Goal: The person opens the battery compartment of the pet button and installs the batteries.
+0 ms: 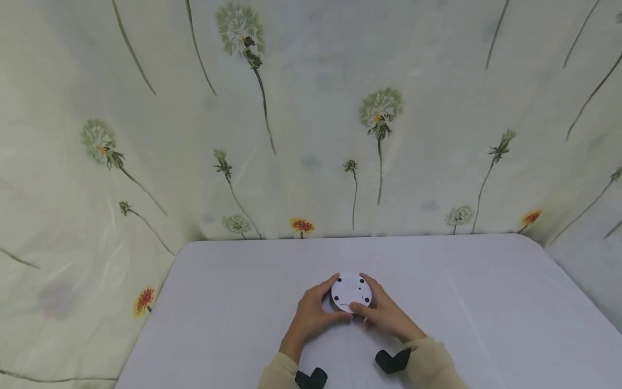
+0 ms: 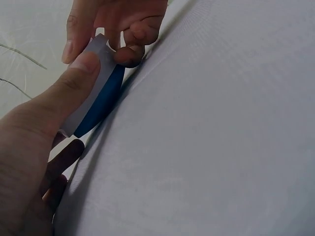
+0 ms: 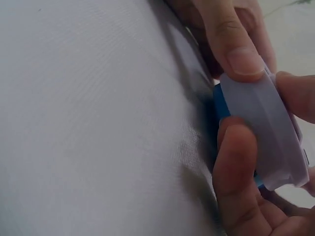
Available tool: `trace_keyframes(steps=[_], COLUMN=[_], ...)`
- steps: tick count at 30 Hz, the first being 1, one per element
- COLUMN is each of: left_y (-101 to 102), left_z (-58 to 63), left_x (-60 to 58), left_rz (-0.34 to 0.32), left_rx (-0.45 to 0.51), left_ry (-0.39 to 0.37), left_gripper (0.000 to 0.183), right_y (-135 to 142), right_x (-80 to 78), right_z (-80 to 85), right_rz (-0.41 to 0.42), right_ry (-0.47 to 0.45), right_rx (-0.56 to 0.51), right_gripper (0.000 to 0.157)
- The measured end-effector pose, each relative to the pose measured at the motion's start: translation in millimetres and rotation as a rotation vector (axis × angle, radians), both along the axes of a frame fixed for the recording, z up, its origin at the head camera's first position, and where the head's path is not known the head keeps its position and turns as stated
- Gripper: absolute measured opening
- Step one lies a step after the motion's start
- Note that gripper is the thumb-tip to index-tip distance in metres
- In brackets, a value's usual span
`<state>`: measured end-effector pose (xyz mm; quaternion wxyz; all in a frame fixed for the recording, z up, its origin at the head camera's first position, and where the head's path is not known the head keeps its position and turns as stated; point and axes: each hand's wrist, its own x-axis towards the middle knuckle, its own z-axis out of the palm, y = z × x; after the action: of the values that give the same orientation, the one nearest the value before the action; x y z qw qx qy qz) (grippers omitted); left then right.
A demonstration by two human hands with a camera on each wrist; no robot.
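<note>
A small round white device [image 1: 351, 292] with a blue far side is held just over the table, between both hands. Its white face, turned up in the head view, has a patch of tiny holes and several dark round dots. My left hand [image 1: 310, 319] grips it by the left edge, thumb at the near rim. From the right, my right hand [image 1: 386, 313] holds it with the thumb on the white face near the front edge. The right wrist view shows the device's thick rim [image 3: 261, 118] side-on. Its blue side [image 2: 106, 105] faces the cloth, largely hidden.
A white cloth covers the table [image 1: 218, 302]. Behind it and to the left hangs a pale curtain [image 1: 311, 108] printed with dandelions. Black wrist mounts [image 1: 392, 361] sit at both beige sleeves [image 1: 432, 362].
</note>
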<state>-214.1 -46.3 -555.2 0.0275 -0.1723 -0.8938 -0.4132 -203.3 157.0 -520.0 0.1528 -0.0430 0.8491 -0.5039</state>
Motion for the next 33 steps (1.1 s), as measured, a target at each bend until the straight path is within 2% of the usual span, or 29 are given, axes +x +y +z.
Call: trace_keyframes(steps=[3,8,20,25,33], left_y=[1,1,1,1,0], left_z=[-0.3,-2.1,0.5,-1.8,-3.1], left_x=[-1.1,1.2,1.2,2.4,-1.0], left_rz=[0.003,0.007,0.025,0.031,0.013], left_rx=[-0.001,0.000,-0.031,-0.050,-0.036], left_ry=[-0.012,-0.036,-0.031,-0.039,0.008], left_gripper=[0.092,0.092,0.093,0.093,0.092], right_y=[1,1,-2,-2,-3], right_x=[-0.7,1.1,1.3,3.1,-0.3], right_z=[-2.3,-7.9,-9.2,-12.8,-13.8], right_rz=[-0.026,-0.062,-0.072,-0.078,-0.074], right_ry=[-0.040,-0.049,-0.019,-0.024,-0.019], right_rx=[-0.062,-0.064,-0.128,-0.120,-0.100], right_gripper=[0.086,0.085,0.082,0.083,0.084])
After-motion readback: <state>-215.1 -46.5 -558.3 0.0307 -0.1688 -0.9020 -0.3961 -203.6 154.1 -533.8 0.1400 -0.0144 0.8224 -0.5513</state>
